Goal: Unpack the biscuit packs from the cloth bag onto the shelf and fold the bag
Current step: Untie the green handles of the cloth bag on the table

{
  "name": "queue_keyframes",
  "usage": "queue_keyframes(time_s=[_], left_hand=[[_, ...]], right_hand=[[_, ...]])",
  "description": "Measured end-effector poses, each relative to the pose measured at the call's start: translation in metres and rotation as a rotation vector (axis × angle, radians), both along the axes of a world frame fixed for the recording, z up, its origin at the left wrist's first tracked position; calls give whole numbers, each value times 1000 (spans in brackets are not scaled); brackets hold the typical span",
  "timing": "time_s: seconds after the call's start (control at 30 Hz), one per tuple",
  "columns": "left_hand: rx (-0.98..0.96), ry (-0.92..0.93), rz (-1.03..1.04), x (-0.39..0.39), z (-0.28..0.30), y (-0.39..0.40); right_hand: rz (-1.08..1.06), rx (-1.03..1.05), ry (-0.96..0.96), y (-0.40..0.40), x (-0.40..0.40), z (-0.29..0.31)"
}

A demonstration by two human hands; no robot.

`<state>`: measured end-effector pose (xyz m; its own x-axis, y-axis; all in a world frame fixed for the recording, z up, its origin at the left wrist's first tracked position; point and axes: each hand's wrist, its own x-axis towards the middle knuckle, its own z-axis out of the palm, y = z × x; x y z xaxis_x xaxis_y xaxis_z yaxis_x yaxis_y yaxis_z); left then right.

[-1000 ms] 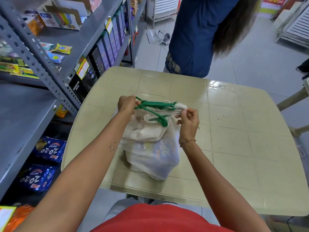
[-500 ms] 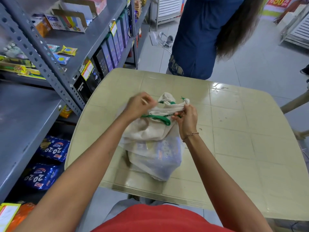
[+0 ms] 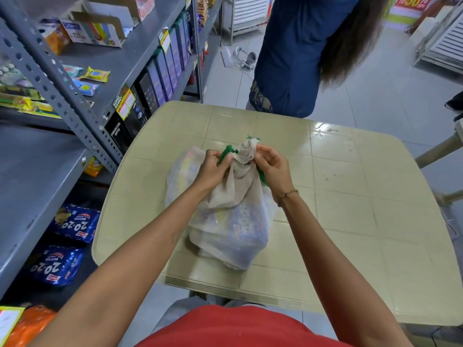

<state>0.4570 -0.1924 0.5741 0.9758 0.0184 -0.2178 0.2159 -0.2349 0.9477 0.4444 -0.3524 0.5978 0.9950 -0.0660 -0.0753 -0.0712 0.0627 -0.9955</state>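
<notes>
Cloth bag [image 3: 226,216] sits on the beige table [image 3: 350,221], roughly centre, near the edge closest to you, still full: biscuit packs [image 3: 246,227] show through the thin fabric as blue and yellow print. Neck of the bag is bunched into a tight twist pointing away from you. Your left hand [image 3: 213,169] is closed on the left side of the neck, fingers curled over the cloth and pinching the green drawstring [image 3: 226,152] where it comes out. Your right hand [image 3: 271,166] is on the right side of the neck, thumb and fingertips pinched on the gathered cloth, other end of the green cord trailing down beside your palm. Both hands touch the bag, bracelet [image 3: 288,194] on your right wrist. Grey metal shelf [image 3: 32,176] is just left of the table, with blue 20-20 biscuit packs [image 3: 72,222] on its lower level. Another person in blue [image 3: 293,53] stands at the far edge of the table
</notes>
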Motion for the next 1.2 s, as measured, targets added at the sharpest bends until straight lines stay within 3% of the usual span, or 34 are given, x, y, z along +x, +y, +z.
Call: queue_keyframes(time_s=[0.1, 0.17, 0.27, 0.33, 0.43, 0.5, 0.6, 0.67, 0.8, 0.9, 0.97, 1.1, 1.2], left_hand=[[-332, 18, 90, 1, 5, -3], [-410, 41, -21, 0, 8, -2], [-123, 35, -305, -4, 6, 0], [-50, -48, -256, -7, 1, -3], [-213, -127, -68, -7, 4, -2], [-267, -155, -55, -4, 7, 4], [-339, -145, -89, 0, 20, 12], [-336, -138, -106, 2, 28, 16], [-216, -143, 15, 5, 37, 36], [-223, -189, 282, 8, 38, 63], [-164, -220, 393, 11, 37, 80], [-23, -130, 264, 11, 37, 100], [50, -157, 102, 7, 48, 97]], right_hand=[[-1, -178, -39, -3, 2, -8], [43, -182, -4, -5, 1, -13], [200, -87, 42, -1, -4, -18], [225, -50, 33, 5, -6, -19], [-13, -29, 10, 7, -7, -24], [-100, -79, 105, 3, -8, -30], [96, -137, 311, 6, -10, -40], [146, -236, 286, 8, -7, -45], [-161, -273, 93, 1, -2, -43], [-469, -228, 9, -14, -2, -38], [-559, -205, -16, -20, -5, -37], [-432, -146, -13, -16, -14, -35], [-232, -252, -31, -11, -22, -37]])
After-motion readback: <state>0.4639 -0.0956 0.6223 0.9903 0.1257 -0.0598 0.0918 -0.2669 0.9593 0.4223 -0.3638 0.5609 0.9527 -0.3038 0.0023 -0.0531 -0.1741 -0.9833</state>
